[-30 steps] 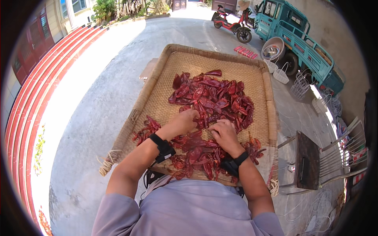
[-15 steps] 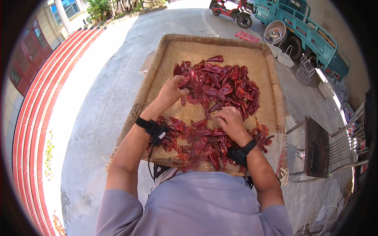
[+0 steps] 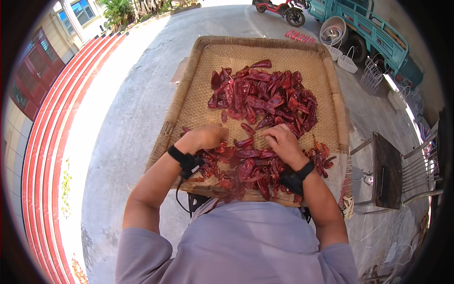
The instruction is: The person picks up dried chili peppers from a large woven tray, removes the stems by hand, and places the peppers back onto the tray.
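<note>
A square woven tray [image 3: 189, 102] with a thick rim lies in front of me. A big heap of glossy dried red chili peppers [image 3: 265, 94] covers its far half. A second, looser row of chilies, some broken, lies [image 3: 250, 168] along the near side. Over the left of that row is my left hand [image 3: 211, 137], fingers curled in and their tips hidden. My right hand [image 3: 283, 146] hovers between the two heaps, thumb and fingers bent together; anything held is too small to see. A single chili [image 3: 247, 128] lies between my hands. Both wrists carry black strapped devices.
At the right stands a dark wooden chair [image 3: 388, 173]. White wire baskets [image 3: 372, 75], a tub [image 3: 334, 31] and a teal cargo vehicle [image 3: 364, 23] stand far right. Red-edged steps [image 3: 52, 128] run along the left, and a red scooter [image 3: 283, 9] is at the back.
My left hand has drawn back from the far heap toward the near row, its fingers now curled. My right hand has stayed nearly in place. The whole view has shifted slightly.
</note>
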The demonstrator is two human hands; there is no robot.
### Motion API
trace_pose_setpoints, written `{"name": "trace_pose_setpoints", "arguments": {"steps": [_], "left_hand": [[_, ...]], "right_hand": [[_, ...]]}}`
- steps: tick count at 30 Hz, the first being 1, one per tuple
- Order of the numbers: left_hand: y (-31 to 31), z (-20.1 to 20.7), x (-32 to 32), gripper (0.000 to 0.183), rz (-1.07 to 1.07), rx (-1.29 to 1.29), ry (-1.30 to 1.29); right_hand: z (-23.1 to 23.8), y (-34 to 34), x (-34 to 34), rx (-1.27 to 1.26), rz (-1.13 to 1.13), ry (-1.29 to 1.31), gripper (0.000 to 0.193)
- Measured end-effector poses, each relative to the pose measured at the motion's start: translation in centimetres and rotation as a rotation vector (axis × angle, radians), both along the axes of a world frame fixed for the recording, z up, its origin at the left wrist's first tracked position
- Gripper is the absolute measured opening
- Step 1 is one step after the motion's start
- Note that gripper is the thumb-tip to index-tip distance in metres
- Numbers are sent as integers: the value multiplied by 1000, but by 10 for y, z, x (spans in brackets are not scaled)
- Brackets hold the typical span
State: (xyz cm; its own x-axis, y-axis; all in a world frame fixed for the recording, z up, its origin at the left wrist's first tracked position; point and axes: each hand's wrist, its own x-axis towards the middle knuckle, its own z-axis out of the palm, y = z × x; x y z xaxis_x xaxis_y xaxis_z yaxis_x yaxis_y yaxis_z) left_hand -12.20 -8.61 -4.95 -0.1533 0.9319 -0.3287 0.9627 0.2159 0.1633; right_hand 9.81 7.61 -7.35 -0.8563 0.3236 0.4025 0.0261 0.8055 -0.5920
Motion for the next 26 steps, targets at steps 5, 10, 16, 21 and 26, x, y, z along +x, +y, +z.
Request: {"name": "trace_pose_setpoints", "arguments": {"steps": [5,10,16,21,26], "left_hand": [[-4,20,14,23,52,23,-20],[6,40,-10,28,171,122,-288],[-11,59,-39,25,363,744,-264],[-37,33,-42,22,231,172,-54],[-54,25,-35,24,171,15,151]], "right_hand": [[-1,2,2,-13,-1,-8,13],[-3,4,2,-7,11,-26,14],[-5,2,-1,2,13,49,12],[-4,3,1,-12,7,8,13],[-6,3,0,-31,18,9,14]]}}
